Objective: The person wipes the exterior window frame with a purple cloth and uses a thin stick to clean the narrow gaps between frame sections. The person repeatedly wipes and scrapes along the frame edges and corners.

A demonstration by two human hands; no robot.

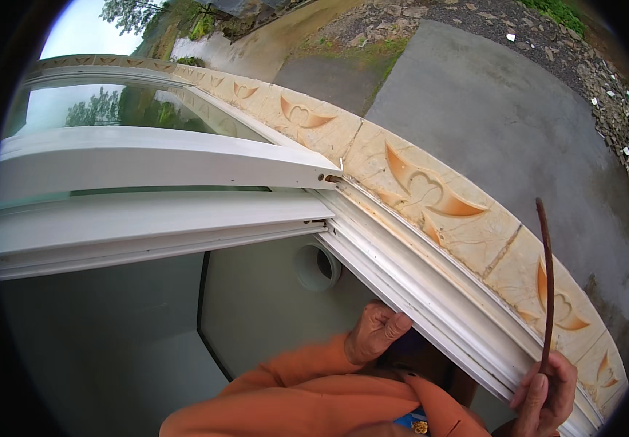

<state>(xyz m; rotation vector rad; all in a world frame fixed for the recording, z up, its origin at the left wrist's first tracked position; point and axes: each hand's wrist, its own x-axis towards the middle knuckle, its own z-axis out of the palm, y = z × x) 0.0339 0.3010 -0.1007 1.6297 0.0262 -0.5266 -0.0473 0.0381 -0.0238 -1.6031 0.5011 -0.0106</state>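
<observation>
My right hand [547, 393], at the lower right, is closed round the lower end of a thin, rusty brown metal rod [548, 291]. The rod stands up from the fist, slightly bent, in front of the tiled ledge. Beside that hand runs the white window frame [431, 298] with its sliding tracks. Further left, my left hand [378, 332] grips the inner edge of this frame, thumb on top and fingers curled. Two white sliding window sashes [161, 164] stand at the left, their ends at the track. Orange sleeves cover my arms.
Cream tiles with orange patterns [431, 189] line the outer ledge. Beyond lies grey concrete paving [504, 124], bordered by rubble [620, 124]. Inside, under the sashes, a round white pipe opening [318, 266] shows near the frame.
</observation>
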